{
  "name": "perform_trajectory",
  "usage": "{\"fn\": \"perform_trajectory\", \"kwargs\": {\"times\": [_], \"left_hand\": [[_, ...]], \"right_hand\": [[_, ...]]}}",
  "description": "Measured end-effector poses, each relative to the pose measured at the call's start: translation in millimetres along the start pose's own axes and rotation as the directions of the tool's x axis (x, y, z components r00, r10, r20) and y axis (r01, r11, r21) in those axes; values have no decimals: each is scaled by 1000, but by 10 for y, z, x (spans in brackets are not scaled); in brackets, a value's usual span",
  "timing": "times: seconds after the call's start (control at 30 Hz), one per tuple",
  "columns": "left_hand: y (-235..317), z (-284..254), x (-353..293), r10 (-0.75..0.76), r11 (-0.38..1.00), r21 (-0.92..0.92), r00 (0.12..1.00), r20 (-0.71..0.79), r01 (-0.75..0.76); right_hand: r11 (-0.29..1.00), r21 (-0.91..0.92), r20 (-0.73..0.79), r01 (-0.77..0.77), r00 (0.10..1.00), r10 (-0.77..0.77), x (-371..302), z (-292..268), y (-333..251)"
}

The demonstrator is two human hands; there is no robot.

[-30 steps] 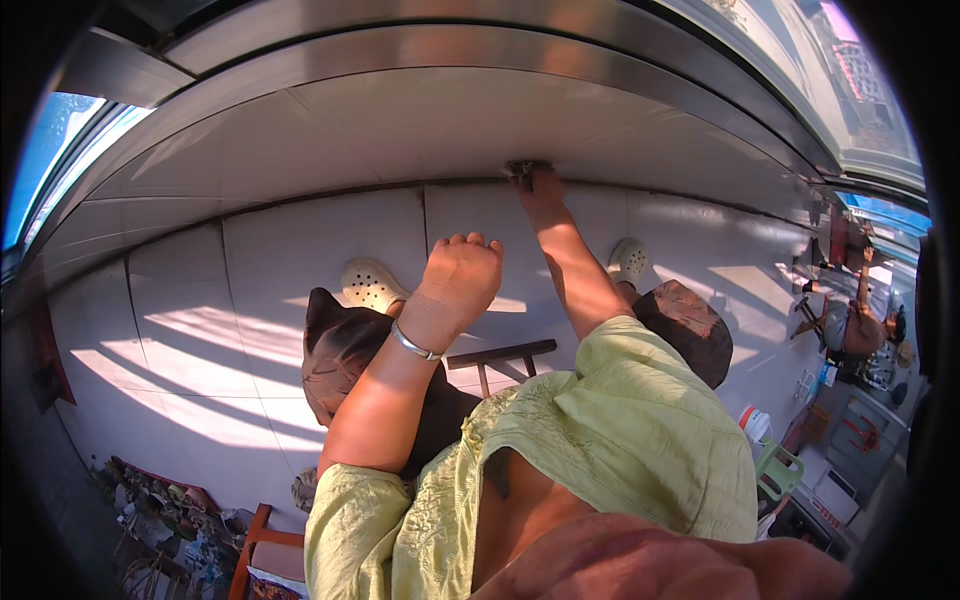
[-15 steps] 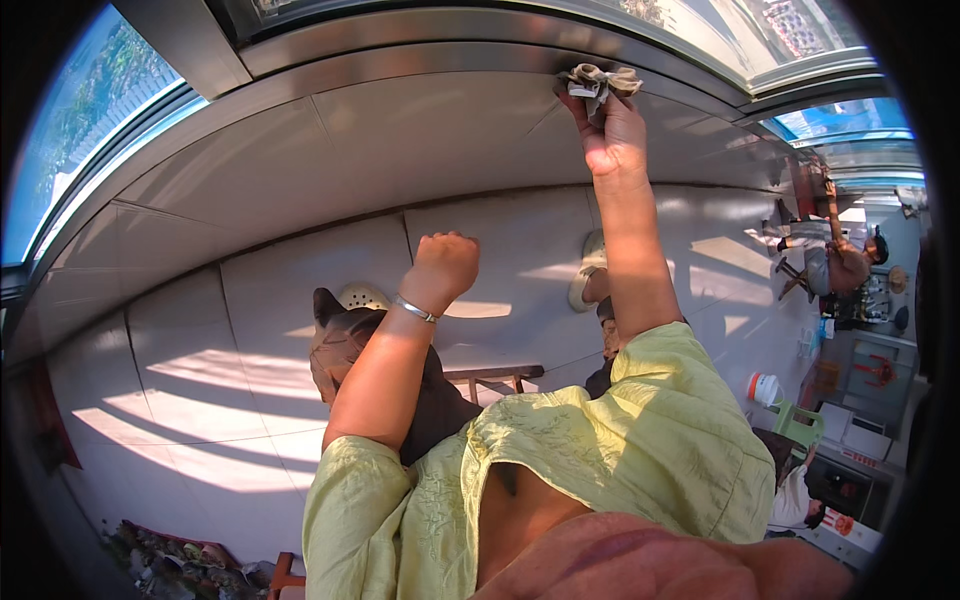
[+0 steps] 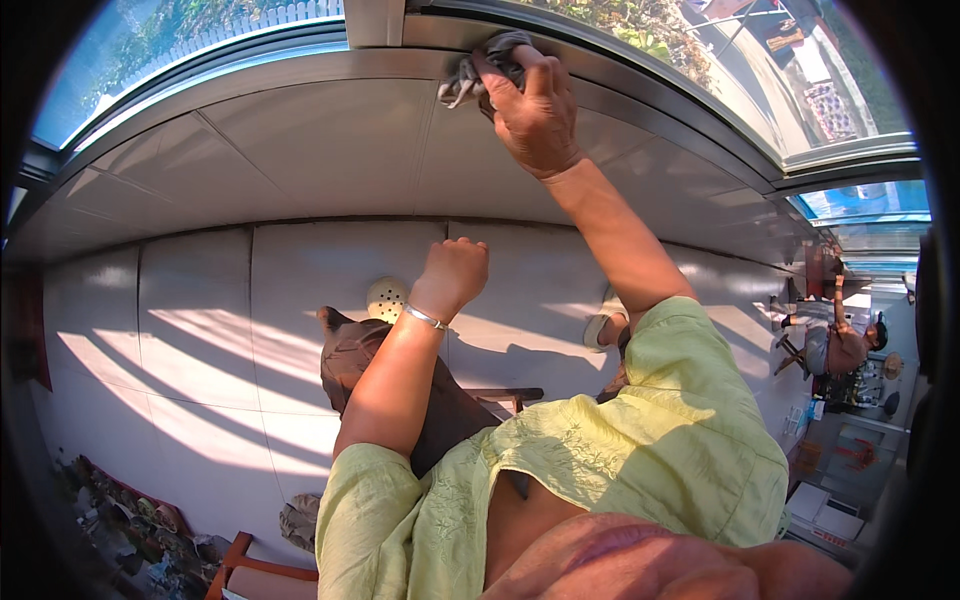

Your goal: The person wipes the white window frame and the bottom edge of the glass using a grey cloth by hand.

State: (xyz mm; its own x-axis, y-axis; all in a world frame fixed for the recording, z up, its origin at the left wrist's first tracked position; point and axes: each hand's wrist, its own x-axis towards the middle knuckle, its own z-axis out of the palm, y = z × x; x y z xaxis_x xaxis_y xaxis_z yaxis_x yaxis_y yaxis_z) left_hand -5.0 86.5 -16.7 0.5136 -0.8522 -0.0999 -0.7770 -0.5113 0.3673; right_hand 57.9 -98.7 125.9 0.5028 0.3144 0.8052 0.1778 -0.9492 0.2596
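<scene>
A crumpled grey cloth (image 3: 464, 86) is bunched under the fingers of my right hand (image 3: 537, 115). That hand presses the cloth onto the metal window frame (image 3: 440, 32) at the top of the view, arm stretched forward. My left hand (image 3: 455, 272) is a closed fist, held low over the floor near my knee, with a silver bracelet (image 3: 424, 318) on its wrist. Nothing sticks out of the fist, and its palm side is hidden.
Below the frame runs a pale panelled wall (image 3: 330, 150) down to the tiled floor (image 3: 200, 320). A wooden stool (image 3: 515, 393) shows by my legs. At the far right another person (image 3: 845, 345) sits near shelves. Various items (image 3: 130, 530) lie at the lower left.
My right hand has swept left along the window frame with the cloth and turned so its back shows. The left fist stays closed. The view has shifted somewhat.
</scene>
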Motion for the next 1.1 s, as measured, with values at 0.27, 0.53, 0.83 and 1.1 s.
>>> {"fn": "perform_trajectory", "kwargs": {"times": [0.27, 0.53, 0.83, 1.1], "left_hand": [[-112, -10, 138, 25, 994, -105, 1000, 12, -24], [-136, -53, 153, 19, 986, -165, 992, 124, 2], [445, 662, -686, 144, 989, -86, 744, 652, -117], [1210, 1959, -1915, 534, 737, -673, 667, 520, -65]], "right_hand": [[986, 22, 27, 163, 986, -163, 627, 364, -677], [932, -362, 177, 30, 983, 37, -1078, -1132, 1246], [53, 522, 418, -851, 309, 854, -1969, -1274, 631], [-811, 222, 970, -540, 41, 239, -2007, -1037, -196]]}}
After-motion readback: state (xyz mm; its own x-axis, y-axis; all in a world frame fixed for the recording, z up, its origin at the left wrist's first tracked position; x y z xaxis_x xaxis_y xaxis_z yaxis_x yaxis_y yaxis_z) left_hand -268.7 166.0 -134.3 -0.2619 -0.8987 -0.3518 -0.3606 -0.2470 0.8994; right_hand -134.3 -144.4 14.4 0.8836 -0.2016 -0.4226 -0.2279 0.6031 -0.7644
